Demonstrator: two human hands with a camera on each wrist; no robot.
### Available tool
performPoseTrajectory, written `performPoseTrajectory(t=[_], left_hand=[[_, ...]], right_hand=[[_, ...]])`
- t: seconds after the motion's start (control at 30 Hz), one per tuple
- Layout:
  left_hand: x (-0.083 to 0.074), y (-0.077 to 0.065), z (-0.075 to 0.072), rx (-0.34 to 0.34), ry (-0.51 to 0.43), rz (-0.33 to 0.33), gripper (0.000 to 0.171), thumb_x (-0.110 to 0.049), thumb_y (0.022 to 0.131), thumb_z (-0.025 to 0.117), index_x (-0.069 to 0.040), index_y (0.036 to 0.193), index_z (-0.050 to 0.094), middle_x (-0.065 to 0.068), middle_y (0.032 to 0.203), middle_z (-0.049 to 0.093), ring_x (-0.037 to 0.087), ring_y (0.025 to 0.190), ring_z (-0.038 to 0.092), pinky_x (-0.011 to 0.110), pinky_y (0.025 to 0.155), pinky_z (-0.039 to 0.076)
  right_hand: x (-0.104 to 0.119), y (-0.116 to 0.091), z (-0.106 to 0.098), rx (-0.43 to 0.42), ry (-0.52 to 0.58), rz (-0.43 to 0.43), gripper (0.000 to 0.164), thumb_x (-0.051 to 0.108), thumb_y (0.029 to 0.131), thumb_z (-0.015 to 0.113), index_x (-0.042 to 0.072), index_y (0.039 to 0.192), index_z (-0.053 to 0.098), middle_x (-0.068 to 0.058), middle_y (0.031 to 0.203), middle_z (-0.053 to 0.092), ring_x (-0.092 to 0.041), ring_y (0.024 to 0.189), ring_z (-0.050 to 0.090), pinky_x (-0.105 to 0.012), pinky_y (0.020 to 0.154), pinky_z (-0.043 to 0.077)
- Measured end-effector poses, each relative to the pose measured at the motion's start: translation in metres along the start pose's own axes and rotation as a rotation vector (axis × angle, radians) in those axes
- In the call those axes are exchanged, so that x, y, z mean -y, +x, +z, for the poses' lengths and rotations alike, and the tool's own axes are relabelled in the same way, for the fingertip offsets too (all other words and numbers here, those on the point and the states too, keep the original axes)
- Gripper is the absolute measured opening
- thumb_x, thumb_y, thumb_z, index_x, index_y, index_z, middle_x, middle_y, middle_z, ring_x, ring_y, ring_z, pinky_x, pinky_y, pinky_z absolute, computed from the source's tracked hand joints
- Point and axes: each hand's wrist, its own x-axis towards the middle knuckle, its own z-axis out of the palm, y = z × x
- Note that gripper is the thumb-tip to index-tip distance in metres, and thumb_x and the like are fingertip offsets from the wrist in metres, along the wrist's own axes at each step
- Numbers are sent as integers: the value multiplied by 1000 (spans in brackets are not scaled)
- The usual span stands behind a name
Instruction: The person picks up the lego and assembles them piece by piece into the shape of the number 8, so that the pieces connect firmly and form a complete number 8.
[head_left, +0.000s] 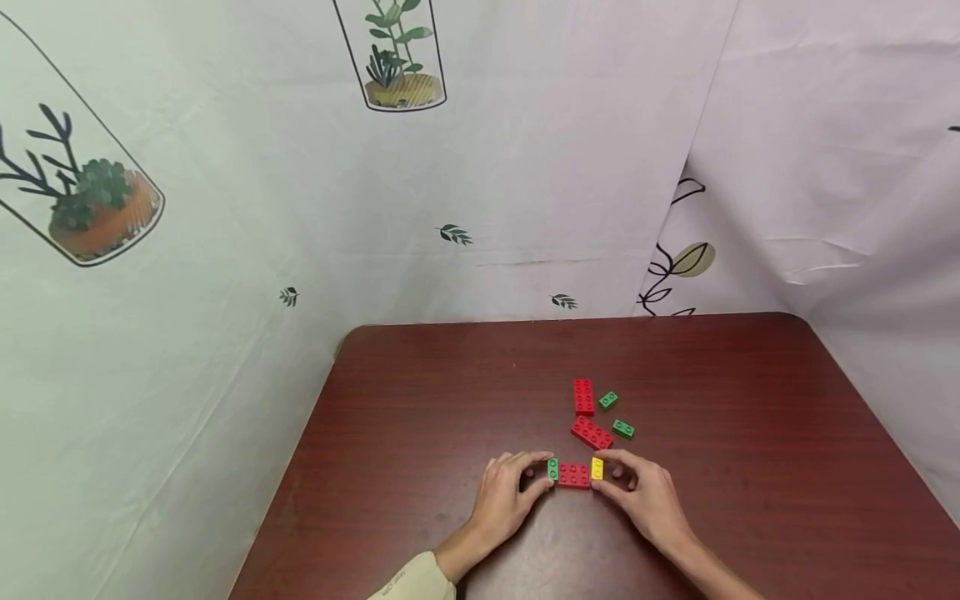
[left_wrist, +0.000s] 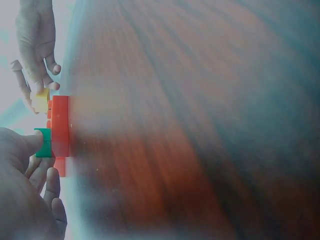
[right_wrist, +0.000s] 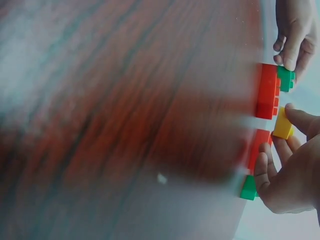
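A red building brick (head_left: 573,476) lies on the table between the two hands, studs up. At its left end a green brick (head_left: 552,469) sits on top of the studs, and the left hand (head_left: 504,493) pinches it between thumb and fingers. By the right end the right hand (head_left: 647,498) holds a small yellow brick (head_left: 597,468) between thumb and fingertips. In the right wrist view the yellow brick (right_wrist: 283,123) is raised and slightly apart from the red brick (right_wrist: 267,92). The green brick (left_wrist: 43,143) appears seated in the left wrist view.
Beyond the hands lie two more red bricks, one angled (head_left: 592,432) and one farther back (head_left: 582,397). Beside them are two small green bricks, a nearer one (head_left: 623,428) and a farther one (head_left: 608,400). The brown table (head_left: 397,392) meets patterned cloth behind.
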Motion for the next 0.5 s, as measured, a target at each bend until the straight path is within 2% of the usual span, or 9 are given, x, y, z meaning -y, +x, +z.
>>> performPoseTrajectory(t=[0.5], left_hand=[[1,0,0,2,4,7,35,-31,92,84,-25,126,78,-9,106,78,4,85,63,25,75,42]], right_hand=[[3,-1,6,-8,15,-32,39,3,75,95,16,109,82,5,83,68,-8,72,57,-25,65,48]])
